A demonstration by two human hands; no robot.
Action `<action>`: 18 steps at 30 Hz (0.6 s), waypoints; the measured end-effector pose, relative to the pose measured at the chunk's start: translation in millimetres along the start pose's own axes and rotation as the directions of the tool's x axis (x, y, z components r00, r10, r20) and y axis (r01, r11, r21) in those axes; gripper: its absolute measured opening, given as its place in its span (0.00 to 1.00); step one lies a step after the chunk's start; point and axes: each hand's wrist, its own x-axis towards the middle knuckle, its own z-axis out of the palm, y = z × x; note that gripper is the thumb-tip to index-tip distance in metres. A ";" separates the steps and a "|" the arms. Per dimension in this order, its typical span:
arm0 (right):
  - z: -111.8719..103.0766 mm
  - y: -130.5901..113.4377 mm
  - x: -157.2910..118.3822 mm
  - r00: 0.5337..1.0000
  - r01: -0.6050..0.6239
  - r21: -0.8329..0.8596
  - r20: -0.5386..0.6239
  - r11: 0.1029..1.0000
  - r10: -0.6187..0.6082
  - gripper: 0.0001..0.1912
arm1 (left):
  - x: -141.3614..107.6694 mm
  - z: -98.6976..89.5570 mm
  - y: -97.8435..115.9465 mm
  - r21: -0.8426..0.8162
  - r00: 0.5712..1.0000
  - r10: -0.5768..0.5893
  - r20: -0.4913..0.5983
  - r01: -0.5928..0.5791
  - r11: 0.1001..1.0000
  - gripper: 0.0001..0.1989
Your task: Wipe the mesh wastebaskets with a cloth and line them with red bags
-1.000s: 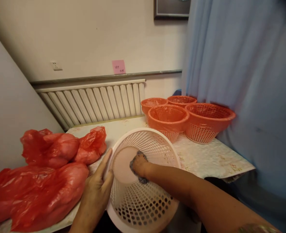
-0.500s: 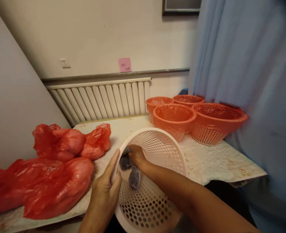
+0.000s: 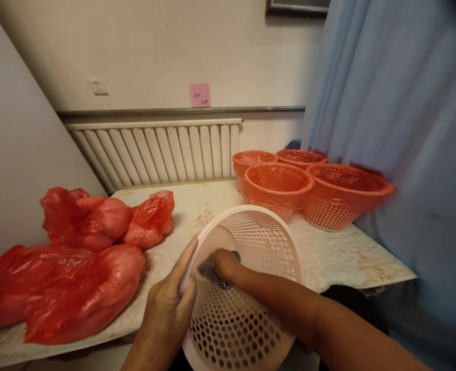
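Observation:
A pale pink plastic basket with a mesh wall (image 3: 247, 335) is tilted, its mouth facing me. My left hand (image 3: 169, 299) grips its rim on the left, thumb and fingers on either side of the edge. Deep inside the basket, my right hand (image 3: 225, 265) is closed around a small bundle of grey cloth (image 3: 206, 269), which looks like socks. Part of the bundle is hidden behind the fingers, and my forearm crosses the right side of the basket.
Several baskets lined with red bags (image 3: 277, 180) stand at the back right, by a blue curtain (image 3: 367, 103). Filled red plastic bags (image 3: 84, 288) lie on the left of the table (image 3: 328, 257). A white radiator (image 3: 158, 154) runs along the wall behind.
My right hand has moved right and down inside the basket, with the grey cloth now gathered more closely under it. My left hand keeps hold of the rim. The view has shifted slightly.

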 end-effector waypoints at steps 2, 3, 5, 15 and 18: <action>-5.8 9.3 11.2 0.975 -0.211 0.005 -0.073 0.977 0.211 0.17 | -0.4 0.9 1.3 -0.002 1.000 -0.003 -0.010 0.003 1.000 0.27; -8.6 12.7 17.7 0.951 -0.296 -0.003 -0.100 0.955 0.294 0.20 | 0.0 1.7 2.2 0.000 1.000 -0.002 -0.015 0.002 1.000 0.26; -13.3 14.6 31.3 0.904 -0.412 -0.005 -0.126 0.911 0.408 0.22 | 1.8 3.2 3.5 0.004 1.000 0.010 -0.020 -0.010 1.000 0.26; -1.0 -35.9 40.7 0.993 0.019 -0.093 -0.111 0.995 -0.030 0.17 | 8.6 -4.5 -8.8 -0.056 1.000 -0.013 0.000 0.013 0.998 0.27; 10.0 -29.9 16.3 0.948 0.316 -0.136 0.014 0.939 -0.317 0.12 | 6.6 -5.3 -10.3 -0.064 0.997 -0.070 -0.017 0.069 0.996 0.28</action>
